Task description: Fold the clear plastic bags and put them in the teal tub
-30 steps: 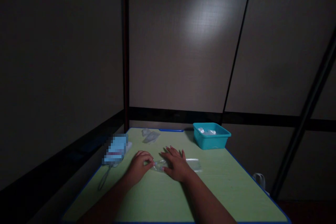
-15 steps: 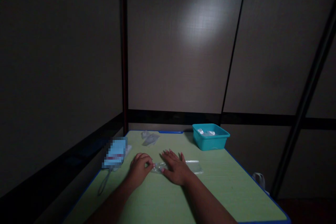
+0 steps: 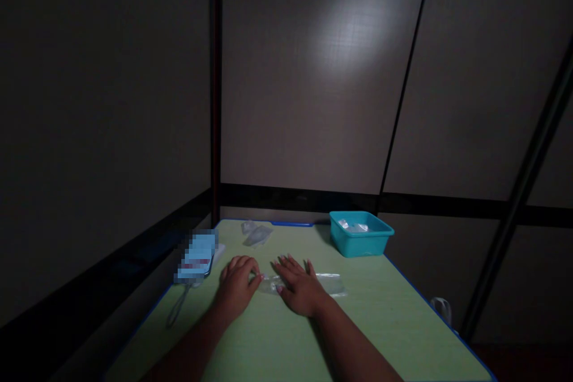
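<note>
Where plastic (image 3: 333,285) lies, green table (image 3: 394,328), dark walls (image 3: 308,125)

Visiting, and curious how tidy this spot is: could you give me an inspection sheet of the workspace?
Surface: light green, blue-edged table.
Job's things: clear plastic bag, partly under the right hand.
Clutter: teal tub with clear plastic inside, far right; crumpled translucent plastic, far left; phone-like device at the left edge, pixelated.
Grippers (bare hands): left hand appears to pinch the bag's left end, right hand spread over its middle.
Cables: nothing seen; pale looped strap by the device.
Surroundings: dim wall panels; white looped object beyond the right edge, unidentifiable.
</note>
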`<state>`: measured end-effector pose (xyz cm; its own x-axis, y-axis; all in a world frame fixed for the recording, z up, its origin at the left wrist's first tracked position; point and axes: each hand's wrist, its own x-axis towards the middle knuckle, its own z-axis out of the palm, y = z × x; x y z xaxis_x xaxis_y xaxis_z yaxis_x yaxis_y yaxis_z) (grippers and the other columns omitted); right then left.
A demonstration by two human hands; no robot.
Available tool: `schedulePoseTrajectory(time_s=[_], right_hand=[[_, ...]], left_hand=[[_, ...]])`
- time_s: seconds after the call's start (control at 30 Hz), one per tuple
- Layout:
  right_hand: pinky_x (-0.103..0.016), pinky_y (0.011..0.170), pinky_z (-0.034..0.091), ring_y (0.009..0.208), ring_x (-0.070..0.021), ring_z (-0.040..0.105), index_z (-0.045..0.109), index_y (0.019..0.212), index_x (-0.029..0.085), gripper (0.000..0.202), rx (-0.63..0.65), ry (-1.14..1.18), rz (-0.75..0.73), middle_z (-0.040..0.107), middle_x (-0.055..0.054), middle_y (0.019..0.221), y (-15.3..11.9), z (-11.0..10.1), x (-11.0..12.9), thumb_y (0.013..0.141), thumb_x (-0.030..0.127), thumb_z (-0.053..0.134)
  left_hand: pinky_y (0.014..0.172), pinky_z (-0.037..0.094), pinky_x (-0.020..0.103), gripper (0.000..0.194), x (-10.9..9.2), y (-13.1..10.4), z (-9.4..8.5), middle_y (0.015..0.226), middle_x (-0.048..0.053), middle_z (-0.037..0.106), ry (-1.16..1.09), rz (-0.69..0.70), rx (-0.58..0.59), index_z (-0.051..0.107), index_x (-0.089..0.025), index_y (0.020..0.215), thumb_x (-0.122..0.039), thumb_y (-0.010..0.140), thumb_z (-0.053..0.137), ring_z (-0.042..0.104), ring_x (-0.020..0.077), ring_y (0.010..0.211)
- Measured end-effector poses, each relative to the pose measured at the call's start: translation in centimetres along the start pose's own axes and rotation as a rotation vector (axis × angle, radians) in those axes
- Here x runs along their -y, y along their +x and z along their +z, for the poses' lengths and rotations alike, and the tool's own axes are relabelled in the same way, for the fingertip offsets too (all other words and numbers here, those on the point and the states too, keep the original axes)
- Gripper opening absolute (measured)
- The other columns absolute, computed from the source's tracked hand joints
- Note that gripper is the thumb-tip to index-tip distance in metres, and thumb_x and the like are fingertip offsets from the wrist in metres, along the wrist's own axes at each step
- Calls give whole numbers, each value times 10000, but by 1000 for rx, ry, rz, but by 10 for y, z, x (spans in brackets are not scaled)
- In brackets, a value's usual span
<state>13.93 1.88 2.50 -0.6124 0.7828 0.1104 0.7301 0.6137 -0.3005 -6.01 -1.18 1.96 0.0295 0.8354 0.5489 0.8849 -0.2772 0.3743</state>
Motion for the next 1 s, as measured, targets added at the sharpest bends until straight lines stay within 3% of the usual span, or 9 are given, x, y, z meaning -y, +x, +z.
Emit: schedulePoseTrajectory(time_s=[0.1,0.23,0.37,0.5,0.67,0.77,0.87,1.0], right_hand=[[-547,1021,-23,1344,-177,39,133,1377,373,578,-5,-3,-2,118,11,1469,1,1,-1,847,443,353],[-548,1023,-15,1344,-177,45,137,1379,364,566,-1,-4,-6,117,4,1469,1,2,-1,856,457,332],[-553,1022,-6,1344,-177,46,123,1379,368,571,1,-7,-14,117,2,1469,0,1,-1,856,461,333],[-553,1021,5,1344,-176,43,132,1379,366,568,0,-10,-13,116,-1,1469,0,0,-1,856,447,338],[-562,1016,6,1344,-176,50,135,1377,368,570,-6,-13,-17,123,-8,1468,0,1,-2,853,444,347],[-565,1015,16,1344,-178,50,132,1379,364,565,-8,-19,-20,123,-11,1468,0,1,-2,858,446,336],[-558,1020,22,1344,-184,46,134,1381,358,553,-3,-28,-22,117,-9,1469,-1,0,-1,866,448,316],[-558,1021,19,1344,-190,45,125,1382,361,557,0,-38,-23,108,-3,1470,-1,0,-1,866,454,315]], left_hand=[[868,367,366,140,-10,-5,-9,1009,38,579,-15,146,1,602,-237,889,-252,782,512,462,218,1017],[976,315,391,265,-12,-10,-11,1231,23,516,-36,369,153,610,-307,1057,-343,829,479,385,221,1174],[1035,200,491,362,-4,-11,-2,1348,7,430,57,316,241,503,-347,1204,-415,857,425,318,229,1258],[1034,161,528,341,5,-11,10,1355,11,421,130,207,282,525,-329,1184,-369,870,399,299,227,1278],[1033,208,490,468,10,-10,13,1382,50,379,162,120,170,379,-267,1315,-311,851,422,311,220,1269],[1031,191,513,478,7,-13,8,1425,13,298,160,188,181,336,-356,1322,-363,853,431,234,240,1305],[1022,150,566,392,4,-15,4,1440,-39,250,146,268,284,432,-439,1233,-454,841,440,171,275,1324],[1024,163,552,403,3,-15,3,1440,-29,250,145,252,300,427,-414,1247,-471,849,415,161,273,1327]])
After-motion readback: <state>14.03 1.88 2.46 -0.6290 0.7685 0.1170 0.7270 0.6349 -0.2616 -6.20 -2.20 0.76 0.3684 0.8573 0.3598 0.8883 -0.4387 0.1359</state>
